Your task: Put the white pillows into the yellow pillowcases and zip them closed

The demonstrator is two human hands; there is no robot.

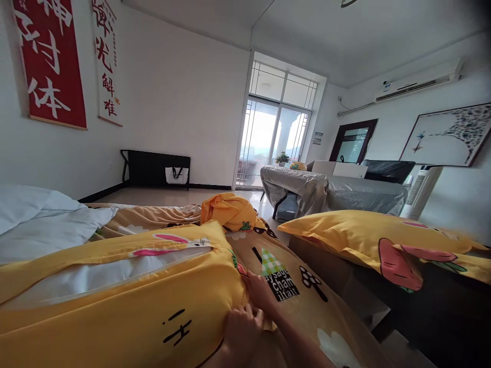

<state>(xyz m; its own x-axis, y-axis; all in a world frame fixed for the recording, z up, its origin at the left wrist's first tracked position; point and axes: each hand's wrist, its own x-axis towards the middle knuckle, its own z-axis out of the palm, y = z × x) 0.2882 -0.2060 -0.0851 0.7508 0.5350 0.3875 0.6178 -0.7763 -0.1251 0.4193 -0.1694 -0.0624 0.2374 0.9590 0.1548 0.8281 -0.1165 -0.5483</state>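
Note:
A yellow pillowcase [153, 306] with a rabbit print lies across the bed, and a white pillow [126, 273] shows through its long opening. Both of my hands are at its right end. My left hand [243, 323] is closed on the pillowcase edge, knuckles up. Just beyond it, my right hand [258, 289] grips the fabric of the same end near the corner; its fingertips are partly hidden by the cloth. Beneath lies a brown patterned bedsheet [284, 322]. A crumpled yellow cloth [228, 210] rests past the far corner of the pillowcase.
White pillows [46, 214] lie at the left. To the right, another yellow pillow [345, 230] with a carrot print rests on a dark surface [433, 317]. Farther off stand a table under a grey plastic cover [295, 179] and a black bench [153, 163] by the wall.

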